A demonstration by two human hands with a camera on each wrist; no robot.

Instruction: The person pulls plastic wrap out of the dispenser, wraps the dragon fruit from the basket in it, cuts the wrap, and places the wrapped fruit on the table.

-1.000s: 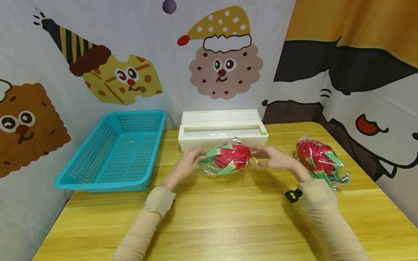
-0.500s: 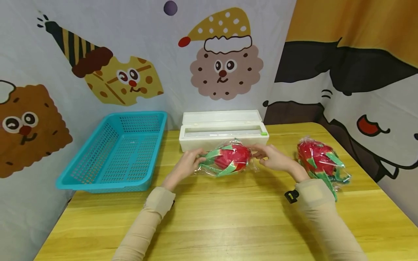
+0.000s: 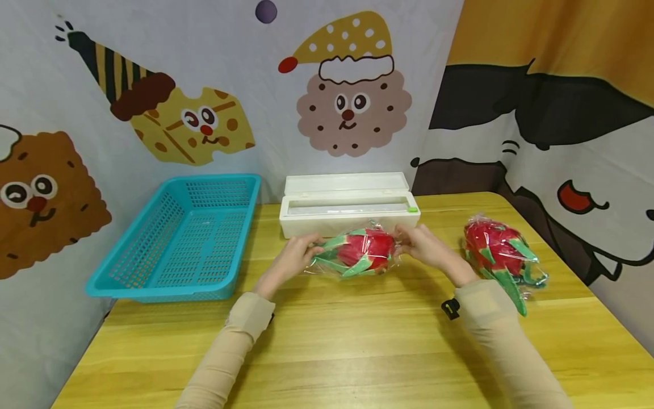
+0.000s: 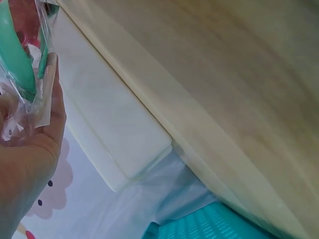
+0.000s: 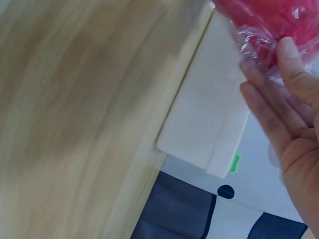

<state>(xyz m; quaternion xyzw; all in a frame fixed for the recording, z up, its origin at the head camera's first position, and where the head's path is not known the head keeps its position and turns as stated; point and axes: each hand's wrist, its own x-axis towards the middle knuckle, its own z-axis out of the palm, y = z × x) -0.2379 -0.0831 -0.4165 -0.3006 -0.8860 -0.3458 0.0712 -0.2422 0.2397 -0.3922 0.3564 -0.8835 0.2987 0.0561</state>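
A red dragon fruit (image 3: 369, 250) with green leaf tips, wrapped in clear plastic film, is held between both hands in front of the white box. My left hand (image 3: 296, 255) grips the film at its green leafy end. In the left wrist view, that hand (image 4: 37, 144) has fingers behind the crinkled film. At the red rounded end, my right hand (image 3: 426, 247) pinches the film. The right wrist view shows its thumb (image 5: 294, 64) on the wrapped fruit, with the fingers behind. A second wrapped dragon fruit (image 3: 493, 250) lies on the right of the table.
Behind the held fruit stands a white cling film dispenser (image 3: 352, 223), its lid raised and a green slider at its right end. A turquoise plastic basket (image 3: 240, 250) sits at the left on the wooden table (image 3: 347, 352). A printed cloth (image 3: 265, 85) hangs behind.
My right hand has closed in on the red end of the fruit and pinches its film. The fruit has shifted slightly right. My left hand keeps its hold, nearly unmoved.
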